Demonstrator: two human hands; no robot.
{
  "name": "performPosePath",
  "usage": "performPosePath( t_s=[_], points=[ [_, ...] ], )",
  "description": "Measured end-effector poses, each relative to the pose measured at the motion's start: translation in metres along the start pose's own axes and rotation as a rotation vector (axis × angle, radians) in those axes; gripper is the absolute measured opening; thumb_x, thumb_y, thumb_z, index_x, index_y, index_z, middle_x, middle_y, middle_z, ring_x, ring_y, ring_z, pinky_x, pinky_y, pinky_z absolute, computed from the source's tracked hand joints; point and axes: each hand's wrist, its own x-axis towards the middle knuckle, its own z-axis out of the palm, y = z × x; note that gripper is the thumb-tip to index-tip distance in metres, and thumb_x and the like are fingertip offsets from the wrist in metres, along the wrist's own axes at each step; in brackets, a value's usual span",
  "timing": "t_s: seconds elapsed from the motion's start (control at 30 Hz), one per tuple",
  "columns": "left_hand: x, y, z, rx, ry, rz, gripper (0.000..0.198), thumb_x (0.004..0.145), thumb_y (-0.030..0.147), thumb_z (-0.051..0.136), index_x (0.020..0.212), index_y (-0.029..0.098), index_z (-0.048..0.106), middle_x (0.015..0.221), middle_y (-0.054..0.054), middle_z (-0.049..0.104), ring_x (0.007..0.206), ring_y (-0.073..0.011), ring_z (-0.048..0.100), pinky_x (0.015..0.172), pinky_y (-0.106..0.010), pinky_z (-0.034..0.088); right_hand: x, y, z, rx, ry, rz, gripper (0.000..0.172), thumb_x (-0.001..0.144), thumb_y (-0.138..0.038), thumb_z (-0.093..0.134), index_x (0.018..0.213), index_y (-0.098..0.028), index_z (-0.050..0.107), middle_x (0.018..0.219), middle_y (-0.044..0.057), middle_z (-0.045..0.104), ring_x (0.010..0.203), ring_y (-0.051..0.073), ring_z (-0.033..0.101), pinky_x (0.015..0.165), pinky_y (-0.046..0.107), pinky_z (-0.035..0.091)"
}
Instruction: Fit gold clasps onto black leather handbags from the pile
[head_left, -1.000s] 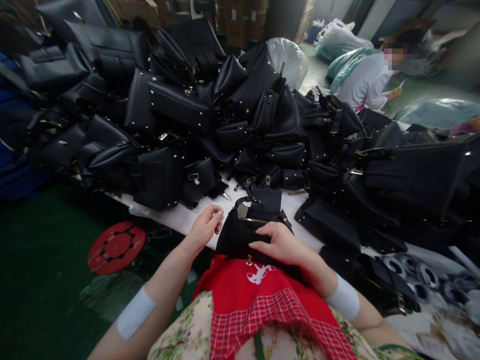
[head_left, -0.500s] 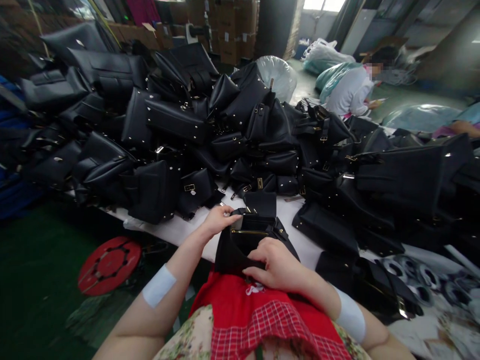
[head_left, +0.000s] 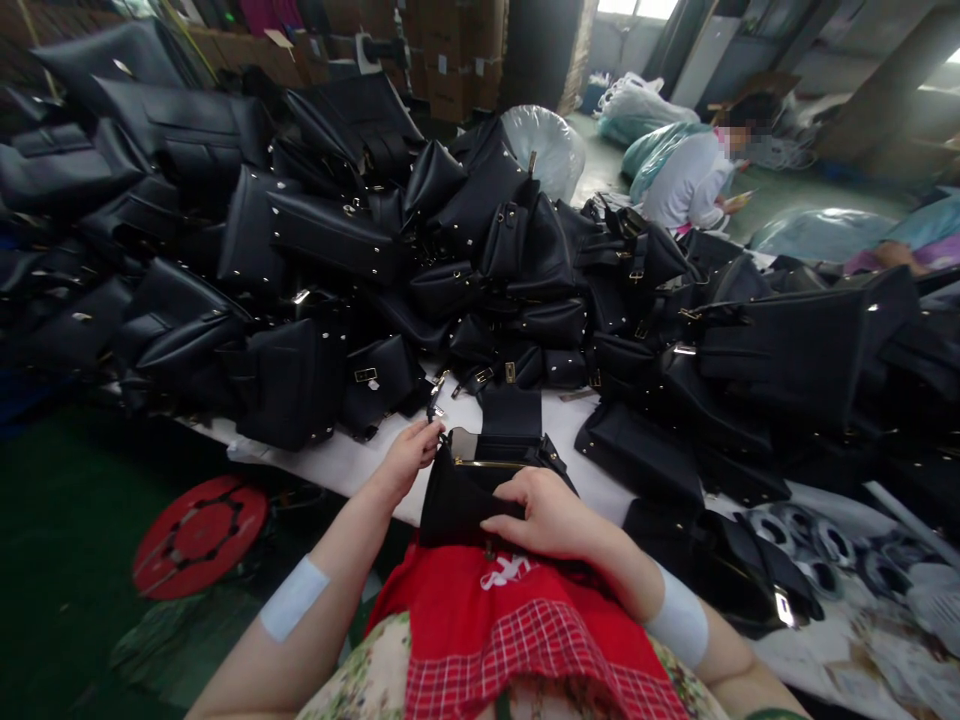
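A small black handbag [head_left: 469, 505] rests at the table's near edge against my red apron, its flap [head_left: 511, 412] laid back away from me. A gold zip [head_left: 487, 463] crosses its opening, and a pale patch shows inside the top left. My left hand [head_left: 409, 458] is closed at the bag's upper left corner, pinching a short black strap [head_left: 433, 405] with metal fittings that sticks up past the fingers. My right hand [head_left: 544, 512] lies over the front of the bag, thumb and fingers gripping its near edge.
A heap of black handbags [head_left: 337, 230] fills the table beyond. Another black bag [head_left: 720, 560] and grey rolls [head_left: 810, 540] lie to the right. A red round stool [head_left: 201, 535] stands at lower left. A person in a white top [head_left: 682, 185] sits beyond the heap.
My left hand has moved from the bag's inner top edge outward to the left and now holds the strap up. The right hand keeps its place on the bag. The view has shifted slightly.
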Motion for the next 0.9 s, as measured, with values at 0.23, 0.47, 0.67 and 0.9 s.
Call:
performPosePath(
  t_s=[0.23,0.47,0.67,0.9],
  points=[
    [0.005,-0.018,-0.008,0.005,0.243,-0.02,0.034,0.074,0.046,0.063,0.082,0.015,0.05,0.051,0.011,0.031,0.037,-0.0036,0.025,0.038,-0.017,0.013,0.016,0.045,0.004,0.638,-0.085,0.252,0.029,0.075,-0.043,0.069,0.08,-0.014,0.071,0.072,0.001,0.068,0.062,0.013,0.057,0.06,0.024,0.043],
    [-0.007,-0.023,-0.016,-0.007,0.254,-0.07,0.025,0.075,0.024,0.053,0.098,0.013,0.055,0.051,0.009,0.037,0.04,-0.0066,0.035,0.039,-0.017,0.021,0.027,0.11,0.031,0.908,0.119,0.62,0.035,0.061,-0.04,0.081,0.082,-0.014,0.071,0.072,0.002,0.07,0.06,0.015,0.061,0.058,0.025,0.047],
    [-0.015,-0.027,-0.013,-0.034,0.2,-0.116,0.032,0.069,0.019,0.057,0.1,0.01,0.058,0.065,0.002,0.051,0.045,-0.0051,0.041,0.041,-0.017,0.024,0.023,0.162,0.044,0.818,0.297,0.771,0.029,0.075,-0.042,0.071,0.074,-0.013,0.071,0.07,0.004,0.069,0.064,0.014,0.059,0.061,0.023,0.046],
    [-0.03,-0.032,-0.019,-0.064,0.142,-0.119,0.035,0.073,0.039,0.061,0.095,0.011,0.057,0.051,0.011,0.031,0.035,-0.0033,0.021,0.039,-0.017,0.008,0.041,0.229,0.017,0.886,0.514,1.038,0.015,0.086,-0.026,0.064,0.092,-0.012,0.061,0.073,0.001,0.063,0.057,0.009,0.056,0.057,0.022,0.048]
  ],
)
